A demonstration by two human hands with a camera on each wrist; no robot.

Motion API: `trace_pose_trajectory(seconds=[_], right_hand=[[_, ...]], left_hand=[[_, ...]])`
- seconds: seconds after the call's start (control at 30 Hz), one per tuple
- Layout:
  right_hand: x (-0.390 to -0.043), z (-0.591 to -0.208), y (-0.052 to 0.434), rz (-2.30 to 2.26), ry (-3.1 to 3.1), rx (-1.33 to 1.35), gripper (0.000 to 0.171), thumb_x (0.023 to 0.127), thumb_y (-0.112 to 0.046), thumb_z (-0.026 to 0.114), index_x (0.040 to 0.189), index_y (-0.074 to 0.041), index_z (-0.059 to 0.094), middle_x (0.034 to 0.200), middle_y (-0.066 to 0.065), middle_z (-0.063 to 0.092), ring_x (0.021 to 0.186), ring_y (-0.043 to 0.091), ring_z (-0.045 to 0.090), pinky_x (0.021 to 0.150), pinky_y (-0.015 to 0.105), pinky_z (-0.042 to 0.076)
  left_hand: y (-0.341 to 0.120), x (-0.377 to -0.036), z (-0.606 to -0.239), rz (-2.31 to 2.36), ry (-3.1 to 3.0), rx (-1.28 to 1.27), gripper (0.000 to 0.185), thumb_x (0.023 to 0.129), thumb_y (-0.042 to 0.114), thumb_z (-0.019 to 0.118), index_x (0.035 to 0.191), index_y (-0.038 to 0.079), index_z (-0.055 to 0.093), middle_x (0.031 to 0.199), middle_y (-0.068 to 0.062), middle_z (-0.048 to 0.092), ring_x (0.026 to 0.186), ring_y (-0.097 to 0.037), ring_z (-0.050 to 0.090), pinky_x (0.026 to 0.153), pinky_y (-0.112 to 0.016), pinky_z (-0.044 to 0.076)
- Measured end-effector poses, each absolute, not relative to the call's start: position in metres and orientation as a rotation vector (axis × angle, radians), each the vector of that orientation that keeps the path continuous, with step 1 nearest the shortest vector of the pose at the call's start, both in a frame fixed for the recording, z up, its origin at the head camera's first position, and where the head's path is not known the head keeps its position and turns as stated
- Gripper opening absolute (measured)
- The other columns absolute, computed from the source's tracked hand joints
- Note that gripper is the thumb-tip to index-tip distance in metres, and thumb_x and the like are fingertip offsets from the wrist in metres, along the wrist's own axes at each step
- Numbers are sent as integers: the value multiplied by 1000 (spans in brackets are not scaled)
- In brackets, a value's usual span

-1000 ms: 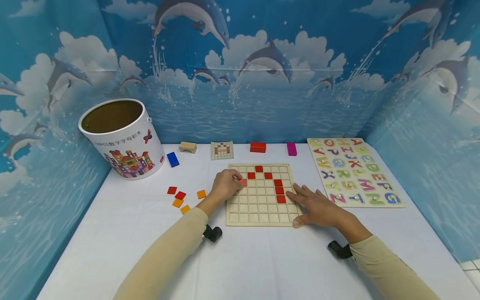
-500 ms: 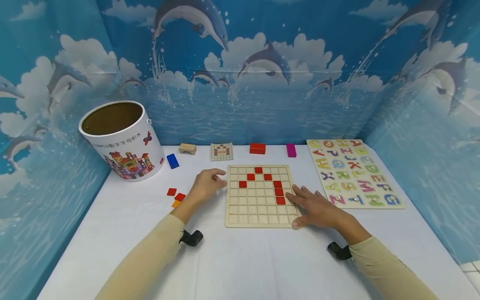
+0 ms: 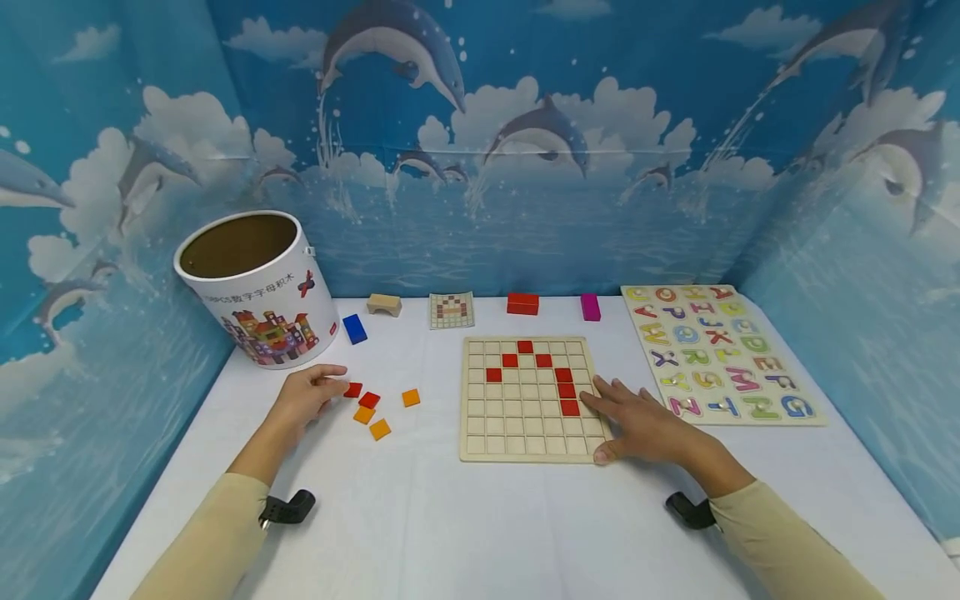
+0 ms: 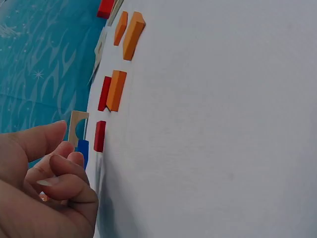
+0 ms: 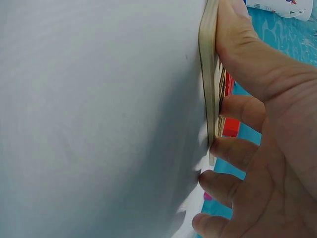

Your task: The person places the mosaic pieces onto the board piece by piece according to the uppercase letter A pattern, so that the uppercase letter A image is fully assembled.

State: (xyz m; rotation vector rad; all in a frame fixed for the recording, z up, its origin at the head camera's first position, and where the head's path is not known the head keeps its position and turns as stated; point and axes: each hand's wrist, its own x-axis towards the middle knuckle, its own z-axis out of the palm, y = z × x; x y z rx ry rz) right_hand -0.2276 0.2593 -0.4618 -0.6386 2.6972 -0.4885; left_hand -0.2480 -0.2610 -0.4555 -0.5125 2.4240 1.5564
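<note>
Beside the loose tiles on the left, my left hand (image 3: 306, 402) hovers with relaxed, bent fingers, its fingertips close to a red tile (image 3: 352, 389). Nothing sits between thumb and forefinger in the left wrist view. Another red tile (image 3: 369, 401) and several orange tiles (image 3: 410, 397) lie just right of it. A wooden grid board (image 3: 513, 425) lies in the middle, with several red tiles (image 3: 566, 390) set in a peaked outline that runs down its right side. My right hand (image 3: 641, 425) rests with spread fingers on the board's right edge, thumb (image 5: 242, 49) against the near corner.
A large white bucket (image 3: 307, 292) stands at the back left. Along the back lie a blue block (image 3: 355, 328), a wooden arch (image 3: 384, 304), a pattern card (image 3: 452, 310), a red block (image 3: 522, 303) and a magenta block (image 3: 590, 307). An alphabet board (image 3: 720, 354) lies right.
My left hand let go of a red tile in the board's left part, then moved left to the loose tiles. My right hand has stayed on the board's edge.
</note>
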Motion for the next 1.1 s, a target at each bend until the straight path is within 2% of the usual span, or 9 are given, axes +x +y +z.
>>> trace_pose_trajectory(seconds=[0.07, 0.2, 0.3, 0.5, 0.67, 0.8, 0.93, 1.1], right_hand=[[-228, -461, 259, -485, 2703, -655, 105, 75, -63, 78, 157, -10, 39, 166, 23, 22, 150, 53, 16, 114, 73, 12], [-231, -460, 257, -478, 2709, -661, 105, 75, -64, 77, 158, -12, 38, 166, 21, 22, 150, 52, 16, 115, 73, 12], [-231, -460, 259, -480, 2706, -644, 105, 75, -64, 78, 158, -12, 38, 167, 20, 20, 151, 52, 15, 114, 74, 11], [-230, -462, 261, -490, 2705, -640, 105, 75, -64, 77, 158, -13, 39, 167, 20, 20, 150, 53, 15, 113, 75, 10], [-230, -464, 264, -501, 2706, -626, 106, 74, -66, 78, 158, -13, 39, 167, 20, 20, 150, 53, 14, 114, 75, 9], [-229, -466, 265, -498, 2707, -626, 106, 74, -66, 78, 157, -13, 39, 167, 20, 21, 150, 53, 13, 114, 75, 9], [-229, -467, 265, -494, 2710, -616, 107, 73, -67, 78, 158, -14, 39, 167, 19, 21, 151, 53, 13, 114, 75, 9], [-227, -468, 264, -492, 2713, -604, 107, 73, -66, 78, 158, -14, 39, 168, 19, 20, 151, 53, 13, 114, 75, 9]], left_hand=[[-263, -245, -461, 1525, 2444, -489, 44, 102, 25, 64, 144, 13, 57, 112, -9, 55, 92, -24, 49, 68, -27, 42], [-262, -244, -466, 1358, 2591, -396, 42, 102, 24, 63, 142, 9, 59, 115, -13, 54, 103, -27, 49, 79, -30, 44], [-258, -245, -466, 1233, 2690, -359, 40, 101, 23, 65, 138, 8, 62, 113, -15, 55, 105, -30, 49, 84, -32, 46], [-249, -247, -466, 1219, 2742, -420, 29, 98, 19, 69, 124, 7, 67, 103, -13, 55, 96, -28, 51, 74, -29, 47], [-250, -248, -470, 1350, 2719, -495, 16, 101, 15, 65, 112, 4, 66, 101, -13, 60, 89, -25, 55, 70, -23, 50], [-251, -245, -471, 1361, 2688, -475, 24, 101, 17, 64, 123, 7, 64, 102, -12, 57, 87, -23, 55, 69, -22, 50], [-251, -243, -470, 1220, 2719, -351, 35, 98, 17, 67, 133, 11, 64, 103, -12, 55, 95, -26, 53, 76, -26, 48], [-249, -243, -473, 1094, 2784, -294, 29, 96, 15, 71, 125, 10, 68, 108, -15, 58, 100, -30, 52, 81, -33, 50]])
